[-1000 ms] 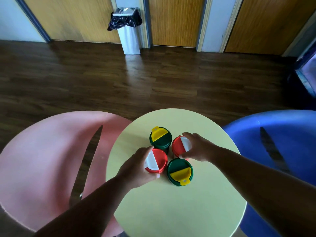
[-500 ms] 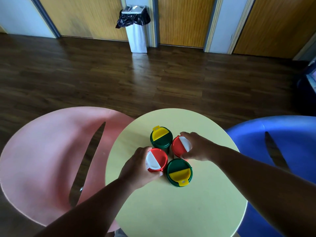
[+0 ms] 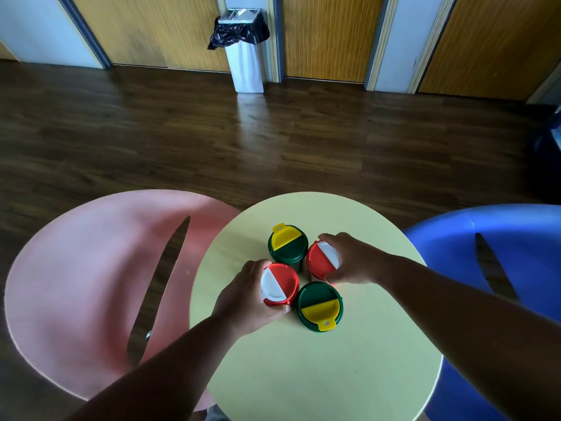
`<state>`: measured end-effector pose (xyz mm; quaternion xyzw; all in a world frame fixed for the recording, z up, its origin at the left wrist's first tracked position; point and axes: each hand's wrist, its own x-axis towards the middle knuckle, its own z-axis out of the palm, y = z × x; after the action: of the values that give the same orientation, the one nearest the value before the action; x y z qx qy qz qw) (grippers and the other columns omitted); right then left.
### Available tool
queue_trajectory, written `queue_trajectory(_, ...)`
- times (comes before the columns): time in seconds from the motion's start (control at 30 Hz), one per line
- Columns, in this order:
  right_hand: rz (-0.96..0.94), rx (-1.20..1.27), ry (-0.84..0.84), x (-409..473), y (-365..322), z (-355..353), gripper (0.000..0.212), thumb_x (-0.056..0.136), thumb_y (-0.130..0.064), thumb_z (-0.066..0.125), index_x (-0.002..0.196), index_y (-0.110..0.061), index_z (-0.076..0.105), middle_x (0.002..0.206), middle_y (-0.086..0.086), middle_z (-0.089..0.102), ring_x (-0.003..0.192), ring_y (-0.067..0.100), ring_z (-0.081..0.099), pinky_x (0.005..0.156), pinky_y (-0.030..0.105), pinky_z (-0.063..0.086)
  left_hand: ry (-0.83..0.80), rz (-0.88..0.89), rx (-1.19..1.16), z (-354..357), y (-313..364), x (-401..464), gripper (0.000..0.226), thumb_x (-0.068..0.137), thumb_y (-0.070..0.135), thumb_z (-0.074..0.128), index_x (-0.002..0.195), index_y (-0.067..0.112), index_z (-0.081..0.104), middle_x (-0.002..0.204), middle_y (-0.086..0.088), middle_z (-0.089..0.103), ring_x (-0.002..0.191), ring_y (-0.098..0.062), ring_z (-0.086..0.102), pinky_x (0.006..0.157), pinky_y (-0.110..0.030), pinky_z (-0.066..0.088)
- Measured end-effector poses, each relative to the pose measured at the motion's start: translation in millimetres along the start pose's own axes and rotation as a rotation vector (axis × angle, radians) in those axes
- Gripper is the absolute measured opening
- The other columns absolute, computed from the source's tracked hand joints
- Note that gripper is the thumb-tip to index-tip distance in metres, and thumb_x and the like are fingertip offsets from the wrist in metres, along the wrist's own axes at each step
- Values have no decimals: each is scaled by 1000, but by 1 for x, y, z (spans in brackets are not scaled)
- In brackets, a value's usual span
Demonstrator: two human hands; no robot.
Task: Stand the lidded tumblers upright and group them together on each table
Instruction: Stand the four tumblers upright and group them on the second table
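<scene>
Several lidded tumblers stand upright in a tight cluster on the round yellow table (image 3: 318,375). My left hand (image 3: 246,299) wraps the near-left red tumbler (image 3: 280,284), whose lid is red and white. My right hand (image 3: 352,261) grips the far-right red tumbler (image 3: 321,259) from the side. A green tumbler with a yellow lid flap (image 3: 287,246) stands at the back. Another green tumbler with a yellow flap (image 3: 320,305) stands at the front, free of both hands.
A pink round table (image 3: 91,284) lies to the left and a blue one (image 3: 501,238) to the right, each with a dark slot. A white bin with a black bag (image 3: 244,50) stands by the wooden doors across the dark floor.
The left hand has turned the near-left red tumbler so its white flap faces left and nudged it closer to the others. The right hand stays on its tumbler.
</scene>
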<state>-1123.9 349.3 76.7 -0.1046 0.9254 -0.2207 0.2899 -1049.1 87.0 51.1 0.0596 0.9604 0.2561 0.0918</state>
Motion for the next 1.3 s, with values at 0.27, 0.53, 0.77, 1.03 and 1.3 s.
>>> queue_trajectory(0.27, 33, 72, 129, -15, -8, 2, 94, 80, -42, 72, 155, -29, 17, 155, 4, 29, 140, 27, 34, 103, 41, 44, -29, 23, 25, -8, 2, -2, 98, 59, 73, 75, 140, 38, 34, 130, 16, 48, 119, -11, 52, 90, -35, 52)
queue_trajectory(0.53, 53, 312, 510, -64, -4, 38, 19, 83, -28, 70, 86, -28, 51, 84, -12, 56, 78, 11, 53, 63, 23, 38, 256, 494, 295, -9, 18, -13, 66, 68, 63, 69, 123, 29, 61, 126, 5, 59, 116, -20, 56, 91, -41, 49)
queue_trajectory(0.77, 328, 544, 135, -69, 6, 70, 36, 87, -49, 64, 115, -26, 58, 98, -4, 67, 88, 19, 66, 74, 36, 54, 53, 711, 454, 12, 22, -5, 64, 69, 55, 66, 128, 31, 61, 131, 9, 64, 130, -19, 48, 104, -41, 37)
queue_trajectory(1.03, 242, 425, 119, -69, -3, 66, 37, 93, -33, 56, 129, -25, 57, 110, -3, 66, 91, 18, 61, 78, 30, 51, 52, 669, 403, 19, 32, -2, 46, 64, 56, 68, 105, 35, 70, 106, 10, 66, 108, -19, 60, 92, -42, 45)
queue_trajectory(1.3, 208, 439, 156, -72, -4, 70, 25, 94, -30, 54, 117, -29, 62, 108, -7, 64, 84, 17, 62, 72, 31, 52, 104, 638, 393, 18, 34, -6, 44, 62, 56, 68, 101, 35, 71, 102, 10, 65, 101, -19, 59, 90, -38, 35)
